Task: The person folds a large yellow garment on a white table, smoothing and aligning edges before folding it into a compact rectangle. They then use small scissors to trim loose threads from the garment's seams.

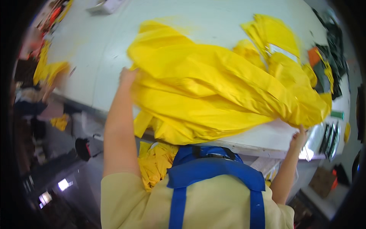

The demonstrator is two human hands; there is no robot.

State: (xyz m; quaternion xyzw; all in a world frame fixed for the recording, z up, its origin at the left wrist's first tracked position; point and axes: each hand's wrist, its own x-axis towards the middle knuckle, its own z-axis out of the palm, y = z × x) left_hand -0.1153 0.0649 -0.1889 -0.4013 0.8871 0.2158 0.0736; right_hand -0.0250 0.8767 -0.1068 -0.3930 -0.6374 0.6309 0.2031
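Note:
A large, shiny yellow garment (198,87), like rainwear, lies rumpled across the white table in front of me, part of it hanging over the near edge. At its left end my left hand (127,75) is closed on the cloth's edge, its fingertips partly hidden by the fabric. My right hand (298,139) pinches the lower right end of the same garment near the table's front edge. Just beyond the garment, to the right, sits a folded pile of yellow cloth (276,36) with a pale strip across it.
The white table (103,49) spreads beyond the garment. Dark and orange items (324,63) lie at its right edge, with dark flat packets (332,139) nearer me. More yellow cloth (156,162) hangs below by my waist. Another person's arm (47,91) reaches in at left.

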